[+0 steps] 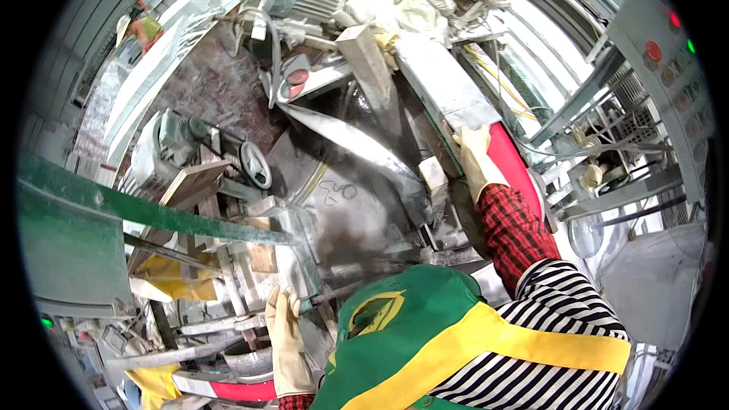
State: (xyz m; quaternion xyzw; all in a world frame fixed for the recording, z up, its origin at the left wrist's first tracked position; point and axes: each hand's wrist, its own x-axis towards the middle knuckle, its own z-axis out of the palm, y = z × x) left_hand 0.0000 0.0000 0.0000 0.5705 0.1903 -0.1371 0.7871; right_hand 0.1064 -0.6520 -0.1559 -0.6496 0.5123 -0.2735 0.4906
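The long, flat, pale grey-white slab [440, 72] lies in line with the bright red belt [512, 167], its long axis running away from the person and slanting leftward. The right hand [474, 156], in a cream glove, is by far the nearer: its fingertips meet the slab's near left corner, though whether they grip or merely rest cannot be told. The slab stretches ahead of that hand, and bare belt shows past its near edge. The cream-gloved left hand [285, 334] is well apart, low and left, fingers loosely extended with nothing visibly grasped, beside a dusty grey metal frame [300, 231].
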